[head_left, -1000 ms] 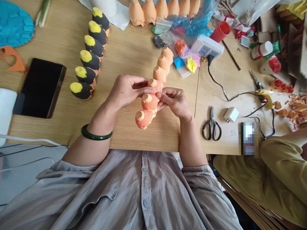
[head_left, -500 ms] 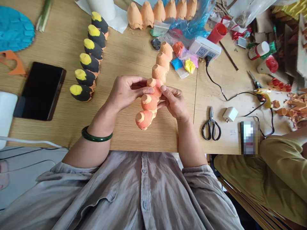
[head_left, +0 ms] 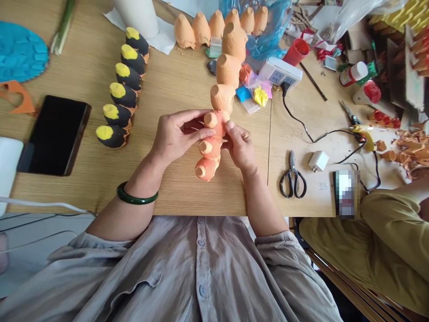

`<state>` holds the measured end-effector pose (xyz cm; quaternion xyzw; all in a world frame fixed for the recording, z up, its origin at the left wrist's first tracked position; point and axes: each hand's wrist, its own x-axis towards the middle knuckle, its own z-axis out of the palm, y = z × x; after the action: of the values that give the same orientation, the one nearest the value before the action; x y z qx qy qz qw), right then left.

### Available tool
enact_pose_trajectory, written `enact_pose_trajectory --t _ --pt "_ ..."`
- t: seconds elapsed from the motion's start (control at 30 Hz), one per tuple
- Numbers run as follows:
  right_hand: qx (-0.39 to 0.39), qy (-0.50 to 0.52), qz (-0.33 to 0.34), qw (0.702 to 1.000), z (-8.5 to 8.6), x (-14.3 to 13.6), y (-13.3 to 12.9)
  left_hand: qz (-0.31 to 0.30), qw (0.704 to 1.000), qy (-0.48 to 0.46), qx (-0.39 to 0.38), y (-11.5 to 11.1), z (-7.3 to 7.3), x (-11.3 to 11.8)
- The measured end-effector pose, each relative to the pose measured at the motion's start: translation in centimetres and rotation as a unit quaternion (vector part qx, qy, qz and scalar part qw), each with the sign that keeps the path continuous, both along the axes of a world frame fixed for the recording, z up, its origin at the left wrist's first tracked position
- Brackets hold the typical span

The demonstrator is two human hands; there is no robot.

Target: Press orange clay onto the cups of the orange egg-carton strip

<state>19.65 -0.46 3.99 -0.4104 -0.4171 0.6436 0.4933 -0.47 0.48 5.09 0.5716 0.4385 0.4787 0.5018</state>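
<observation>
A row of joined orange egg-carton cups is held up over the table between both hands. Its lower cups have a redder coating on their sides, with pale orange tips; the upper cups are plain orange. My left hand, below a green bangle, grips the row's left side with thumb and fingers near the middle. On the right side, my right hand presses its thumb against the reddish part, fingers curled behind. A black row of cups with yellow tips lies to the left, and another plain orange row stands at the back.
A black phone and blue textured oval lie left. Beyond the hands are clay packets and a power strip. Black scissors, a white adapter and a cable lie right, beside a person in an olive garment.
The held row has tilted, its upper end now nearer the camera and larger in view. Both hands keep their hold. The view has shifted slightly.
</observation>
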Motion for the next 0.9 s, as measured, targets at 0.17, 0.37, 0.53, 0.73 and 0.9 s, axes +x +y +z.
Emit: enact_pose_trajectory --t 0.17,0.37,0.53,0.73,0.9 --pt "-0.036 -0.031 -0.047 0.998 0.0 -0.2 0.1 -0.012 1.0 -0.005 0.006 0.1 -0.2 -0.2" --pt "-0.054 -0.01 -0.06 0.997 0.1 -0.3 0.3 -0.118 0.989 -0.013 -0.089 0.5 -0.2 -0.5" --pt "-0.035 -0.012 -0.05 0.998 -0.4 -0.5 0.0 -0.082 0.993 -0.018 -0.086 0.2 -0.5 0.0" --pt "0.027 0.013 -0.042 0.999 -0.5 -0.3 -0.5 -0.035 0.997 -0.021 -0.059 -0.9 0.1 1.2" --pt "0.036 -0.071 -0.043 0.996 -1.1 0.0 -0.7 -0.025 0.999 -0.028 -0.034 -1.9 0.4 1.9"
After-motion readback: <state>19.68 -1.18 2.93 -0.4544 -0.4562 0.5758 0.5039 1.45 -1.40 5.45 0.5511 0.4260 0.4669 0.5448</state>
